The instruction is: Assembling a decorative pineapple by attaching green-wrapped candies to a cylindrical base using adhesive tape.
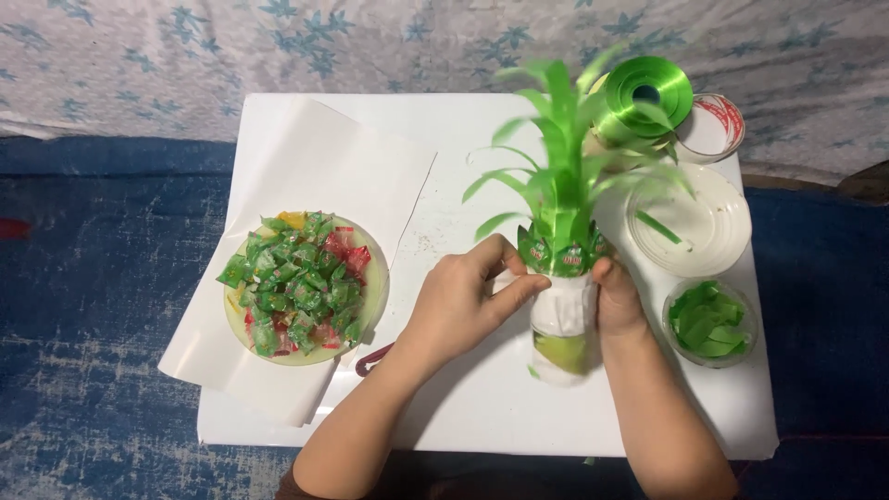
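A clear plastic bottle wrapped in white paper [563, 319] lies on the white board [482, 398], right of its middle and toward the near edge, its top pointing to the far edge. Yellowish-green shows through its lower part. A ring of small green and red candy wrappers [558, 252] circles its upper end, and above them a tuft of glossy green ribbon strips [556, 157] fans out like long curling leaves; the strip tips are blurred.

The left hand [458, 301] presses against the bottle's left side just under the wrapper ring, thumb and forefinger closed on the white wrap, the other fingers curled. The right hand [619, 298] holds the bottle's right side, fingers folded around it, thumb at the wrapper ring. Both forearms come up from the board's near edge.

Just right of the bottle, near the board's right edge, stands a small clear cup of cut green ribbon pieces [710, 321]. Beyond it sits a round white plastic lid [690, 222] with one green strip on it. At the far right corner lie a spool of shiny green ribbon [644, 97] and a roll of clear tape with red print [713, 128].

On the left half, a pale yellow round plate heaped with green and red wrapped candies [301, 287] rests on a sheet of white paper [306, 167] overhanging the left edge.
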